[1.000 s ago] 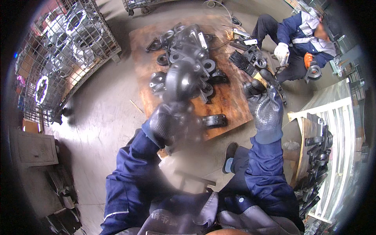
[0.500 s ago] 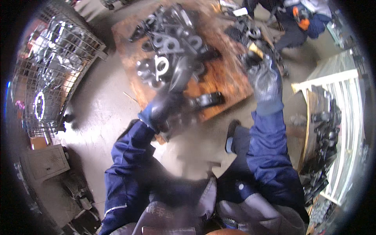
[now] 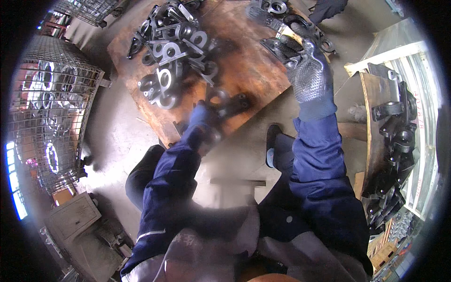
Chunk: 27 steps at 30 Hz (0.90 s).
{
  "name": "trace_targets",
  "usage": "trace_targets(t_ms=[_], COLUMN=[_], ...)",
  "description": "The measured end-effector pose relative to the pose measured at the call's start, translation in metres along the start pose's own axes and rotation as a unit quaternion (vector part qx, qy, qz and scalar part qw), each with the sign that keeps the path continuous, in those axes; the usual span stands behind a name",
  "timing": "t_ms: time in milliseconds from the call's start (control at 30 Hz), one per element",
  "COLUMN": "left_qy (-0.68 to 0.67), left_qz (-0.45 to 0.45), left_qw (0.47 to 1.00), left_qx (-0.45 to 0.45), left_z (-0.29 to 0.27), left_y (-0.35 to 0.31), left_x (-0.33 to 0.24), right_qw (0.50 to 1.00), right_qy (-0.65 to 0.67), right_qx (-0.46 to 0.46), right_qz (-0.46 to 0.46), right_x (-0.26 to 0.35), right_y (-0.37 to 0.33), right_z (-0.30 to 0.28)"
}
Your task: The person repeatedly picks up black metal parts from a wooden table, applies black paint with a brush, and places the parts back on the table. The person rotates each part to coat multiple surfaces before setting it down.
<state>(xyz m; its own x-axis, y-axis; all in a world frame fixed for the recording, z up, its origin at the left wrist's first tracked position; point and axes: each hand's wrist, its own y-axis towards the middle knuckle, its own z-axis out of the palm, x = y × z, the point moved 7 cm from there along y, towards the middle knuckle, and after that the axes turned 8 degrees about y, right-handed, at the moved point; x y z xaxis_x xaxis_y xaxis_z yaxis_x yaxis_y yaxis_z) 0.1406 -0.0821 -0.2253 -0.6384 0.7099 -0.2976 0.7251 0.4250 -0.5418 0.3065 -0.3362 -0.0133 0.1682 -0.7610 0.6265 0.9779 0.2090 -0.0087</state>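
The work in hand seems to be handling a black ringed bracket point(image 3: 234, 104), which lies near the front edge of the brown worktop point(image 3: 256, 63), just beyond the left hand point(image 3: 203, 114). Whether that grip is closed on it I cannot tell (the fingers are blurred). The right hand point(image 3: 307, 70), well apart, has its fingers curled around a tan handle point(image 3: 291, 34). The next move likely calls for a secure left hold, clear of the bracket pile point(image 3: 174, 55).

Worn are navy sleeves point(image 3: 324, 164), a dark textured glove point(image 3: 311, 74) with blue cuff point(image 3: 317, 109) and apparently a grey apron point(image 3: 298, 251).
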Motion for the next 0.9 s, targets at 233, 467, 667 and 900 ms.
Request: trace_targets(t_ms=[233, 467, 667, 900], left_qy=[0.199, 0.124, 0.151, 0.164], left_qz=[-0.029, 0.086, 0.035, -0.002], left_qw=[0.976, 0.989, 0.988, 0.986], left_qx=[-0.085, -0.01, -0.007, -0.01], left_z=[-0.052, -0.011, -0.006, 0.015], left_y=[0.015, -0.023, -0.042, -0.043], left_x=[0.008, -0.01, -0.021, -0.043], right_qw=[0.999, 0.991, 0.995, 0.995], right_qy=[-0.013, 0.089, 0.062, 0.064], right_qx=[0.038, 0.094, 0.081, 0.073], right_qz=[-0.028, 0.027, -0.019, -0.015], right_x=[0.005, 0.003, 0.01, 0.012], right_y=[0.007, -0.005, -0.004, -0.006], right_z=[0.0, 0.0, 0.003, -0.005])
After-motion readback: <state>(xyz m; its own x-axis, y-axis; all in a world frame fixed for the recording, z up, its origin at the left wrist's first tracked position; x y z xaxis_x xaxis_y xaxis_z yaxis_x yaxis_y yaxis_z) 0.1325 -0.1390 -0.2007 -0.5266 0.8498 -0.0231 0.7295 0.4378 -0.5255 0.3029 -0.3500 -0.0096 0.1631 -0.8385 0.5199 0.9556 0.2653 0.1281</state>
